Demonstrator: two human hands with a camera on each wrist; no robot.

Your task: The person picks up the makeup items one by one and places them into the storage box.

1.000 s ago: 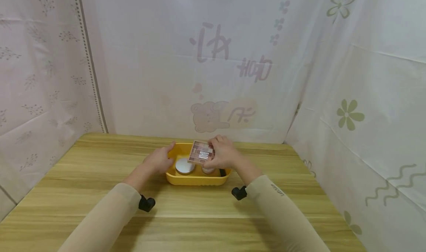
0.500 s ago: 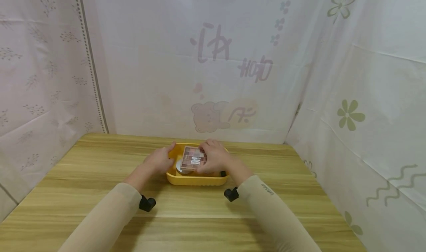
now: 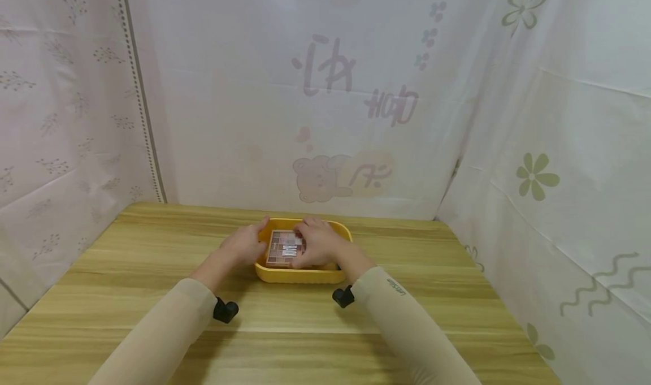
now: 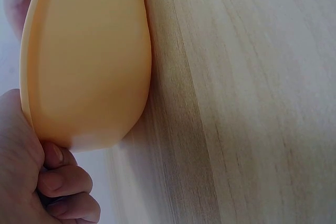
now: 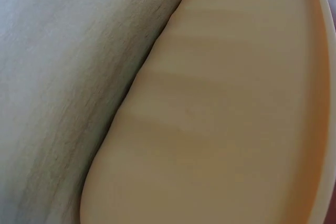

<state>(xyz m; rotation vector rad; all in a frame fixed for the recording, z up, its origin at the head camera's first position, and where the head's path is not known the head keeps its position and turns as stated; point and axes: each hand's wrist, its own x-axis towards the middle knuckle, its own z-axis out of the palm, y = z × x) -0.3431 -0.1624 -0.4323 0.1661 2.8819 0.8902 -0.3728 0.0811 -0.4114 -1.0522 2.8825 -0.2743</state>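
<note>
A yellow plastic basket (image 3: 305,276) stands on the wooden table, its wall filling much of both wrist views. My left hand (image 3: 245,245) grips the rim at the basket's left end; in the left wrist view, the curled fingers (image 4: 65,179) lie against the outer wall. Inside the basket, my right hand (image 3: 321,242) holds an eyeshadow palette (image 3: 282,250) by its right side, thumb at the near edge and fingers at the far edge. The palette lies flat in the left half, with a grid of brown and pink shades and white lettering. It hides the round white-topped item seen earlier.
A dark item (image 3: 338,266) shows at the basket's right end, partly behind my right wrist. The wooden table (image 3: 285,340) reaches back to a printed white curtain (image 3: 229,119), with another curtain along each side.
My right hand has moved left and down with the eyeshadow palette, from above the basket's middle into its left half, covering the round white-topped item. My left hand has stayed on the rim.
</note>
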